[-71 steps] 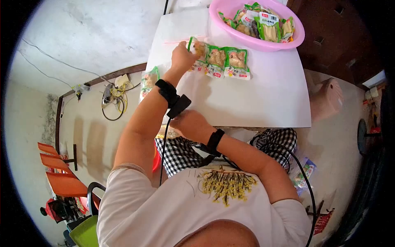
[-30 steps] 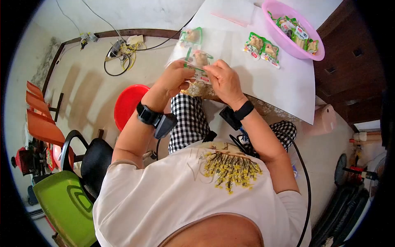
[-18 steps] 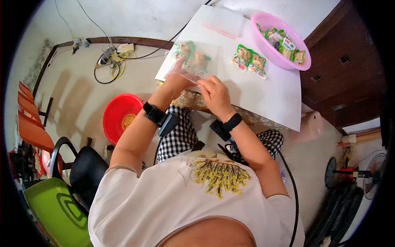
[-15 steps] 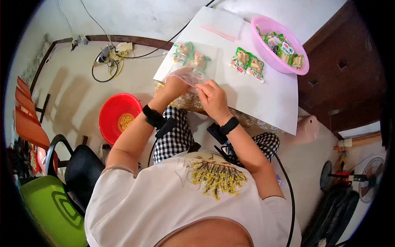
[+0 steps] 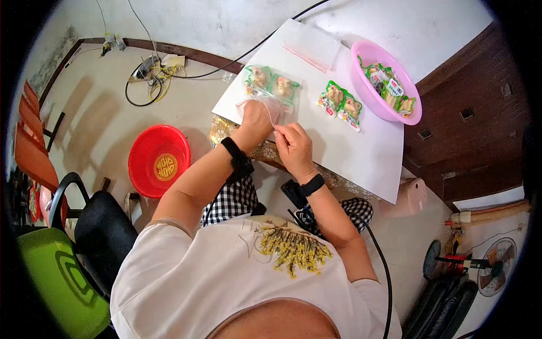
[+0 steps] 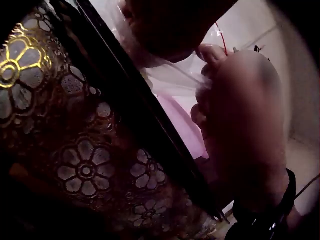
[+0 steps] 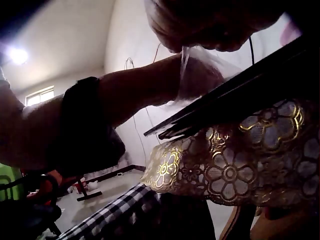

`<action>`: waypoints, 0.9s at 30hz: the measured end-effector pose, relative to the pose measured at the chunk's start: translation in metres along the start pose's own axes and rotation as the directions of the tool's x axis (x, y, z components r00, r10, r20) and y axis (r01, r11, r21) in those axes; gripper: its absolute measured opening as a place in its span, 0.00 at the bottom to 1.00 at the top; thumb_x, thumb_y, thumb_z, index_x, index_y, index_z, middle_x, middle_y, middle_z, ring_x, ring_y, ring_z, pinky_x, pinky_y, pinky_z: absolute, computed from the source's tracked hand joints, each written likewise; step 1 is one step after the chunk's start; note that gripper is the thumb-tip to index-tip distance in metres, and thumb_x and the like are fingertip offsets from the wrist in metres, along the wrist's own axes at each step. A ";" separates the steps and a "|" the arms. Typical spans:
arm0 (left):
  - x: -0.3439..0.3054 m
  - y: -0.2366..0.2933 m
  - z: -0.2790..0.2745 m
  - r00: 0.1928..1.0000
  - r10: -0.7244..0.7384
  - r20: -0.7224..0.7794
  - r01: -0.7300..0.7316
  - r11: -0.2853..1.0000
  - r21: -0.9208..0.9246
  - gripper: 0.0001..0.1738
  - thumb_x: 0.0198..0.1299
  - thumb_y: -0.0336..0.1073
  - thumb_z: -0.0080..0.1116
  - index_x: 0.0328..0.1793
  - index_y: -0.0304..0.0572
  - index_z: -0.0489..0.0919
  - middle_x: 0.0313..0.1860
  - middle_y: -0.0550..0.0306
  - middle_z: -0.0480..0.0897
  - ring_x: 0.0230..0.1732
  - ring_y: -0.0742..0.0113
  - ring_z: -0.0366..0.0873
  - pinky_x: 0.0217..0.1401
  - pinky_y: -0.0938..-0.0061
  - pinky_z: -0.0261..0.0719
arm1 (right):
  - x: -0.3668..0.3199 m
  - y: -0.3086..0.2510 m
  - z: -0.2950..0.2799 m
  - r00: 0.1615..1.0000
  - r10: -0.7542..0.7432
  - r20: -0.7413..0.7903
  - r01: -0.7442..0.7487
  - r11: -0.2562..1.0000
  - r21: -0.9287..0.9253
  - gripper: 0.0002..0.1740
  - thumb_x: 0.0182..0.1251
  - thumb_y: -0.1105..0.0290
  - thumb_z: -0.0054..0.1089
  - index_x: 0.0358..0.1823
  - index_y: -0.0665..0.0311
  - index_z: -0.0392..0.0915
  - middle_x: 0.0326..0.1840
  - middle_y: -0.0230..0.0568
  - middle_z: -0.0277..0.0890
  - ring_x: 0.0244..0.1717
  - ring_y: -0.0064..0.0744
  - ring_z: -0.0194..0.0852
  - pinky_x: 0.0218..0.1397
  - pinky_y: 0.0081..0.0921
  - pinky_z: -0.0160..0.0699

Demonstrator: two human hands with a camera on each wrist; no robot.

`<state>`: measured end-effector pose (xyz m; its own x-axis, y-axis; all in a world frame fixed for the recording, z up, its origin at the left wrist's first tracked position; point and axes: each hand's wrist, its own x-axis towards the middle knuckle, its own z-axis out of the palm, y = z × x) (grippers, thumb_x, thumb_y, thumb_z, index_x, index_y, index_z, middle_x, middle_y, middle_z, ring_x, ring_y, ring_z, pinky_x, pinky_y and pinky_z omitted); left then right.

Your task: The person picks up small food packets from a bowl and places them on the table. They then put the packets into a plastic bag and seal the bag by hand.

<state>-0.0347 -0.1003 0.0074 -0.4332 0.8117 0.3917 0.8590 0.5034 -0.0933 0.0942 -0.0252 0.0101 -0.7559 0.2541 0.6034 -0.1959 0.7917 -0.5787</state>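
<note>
Clear plastic bag (image 5: 275, 103) sits at the near left side of the table, its pinkish mouth around the left hand (image 5: 257, 120). Left fingers are behind film; can't tell whether they're apart, together or gripping. Right hand (image 5: 294, 146) pinches the bag's edge, thumb and fingers together on it, just right of the left hand. Just beyond the left fingers, two green-edged food packs, left pack (image 5: 258, 77) and right pack (image 5: 284, 87), show side by side through the film.

Labels: two loose packs (image 5: 341, 103), beyond and right of the right fingers, carry red label patches, print too small to read. Pink basin (image 5: 357, 69), farther right, holds more packs; one has a white label with red mark, unreadable. Shirt (image 5: 186, 271) has faint lettering by a yellow flower print, can't make it out. Red basin (image 5: 141, 164) on the floor, left of the left fingers, has a round gold character-like emblem.

Around: flat clear sheet with pink edge (image 5: 316, 50) lies farther beyond the fingers on the white table (image 5: 361, 161). Gold floral tablecloth (image 5: 224, 130) hangs under the near edge. In the left wrist view the dark table edge (image 6: 135, 95) cuts across, hiding part of the scene.
</note>
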 end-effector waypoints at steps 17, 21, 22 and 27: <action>-0.054 -0.010 -0.037 0.904 0.423 0.066 -0.329 0.786 -0.523 0.14 0.55 0.32 0.58 0.48 0.40 0.77 0.44 0.48 0.80 0.46 0.46 0.79 0.45 0.59 0.77 | -0.016 0.014 -0.027 0.993 0.001 0.116 0.001 1.000 -0.017 0.05 0.54 0.77 0.62 0.33 0.61 0.78 0.29 0.39 0.74 0.27 0.44 0.75 0.29 0.35 0.75; -0.035 -0.008 -0.106 0.773 0.556 0.306 -0.156 0.634 -0.758 0.11 0.58 0.32 0.60 0.46 0.39 0.81 0.35 0.45 0.82 0.39 0.47 0.80 0.40 0.61 0.77 | -0.021 0.026 -0.024 0.992 0.030 0.126 -0.033 0.999 0.017 0.03 0.55 0.74 0.61 0.31 0.61 0.77 0.28 0.39 0.73 0.28 0.44 0.75 0.31 0.37 0.75; -0.019 -0.004 -0.116 0.833 0.485 0.266 -0.107 0.614 -0.782 0.07 0.56 0.33 0.59 0.41 0.42 0.81 0.30 0.44 0.80 0.35 0.43 0.78 0.38 0.56 0.76 | -0.022 0.027 -0.023 0.992 0.036 0.122 -0.038 0.999 0.010 0.03 0.55 0.74 0.60 0.31 0.61 0.77 0.28 0.39 0.73 0.28 0.45 0.75 0.31 0.38 0.75; 0.086 0.015 -0.064 0.966 0.214 0.148 -0.044 0.696 -0.717 0.23 0.58 0.41 0.61 0.56 0.35 0.77 0.36 0.40 0.82 0.38 0.45 0.81 0.42 0.58 0.78 | -0.019 0.030 -0.023 0.991 -0.004 0.134 0.004 1.000 -0.005 0.05 0.54 0.72 0.62 0.31 0.63 0.77 0.29 0.41 0.74 0.32 0.46 0.76 0.34 0.39 0.76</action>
<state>-0.0415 -0.0421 0.0977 -0.2751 0.9353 0.2227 0.8126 0.1024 0.5738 0.1174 0.0064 -0.0061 -0.8323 0.1741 0.5263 -0.1963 0.7954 -0.5735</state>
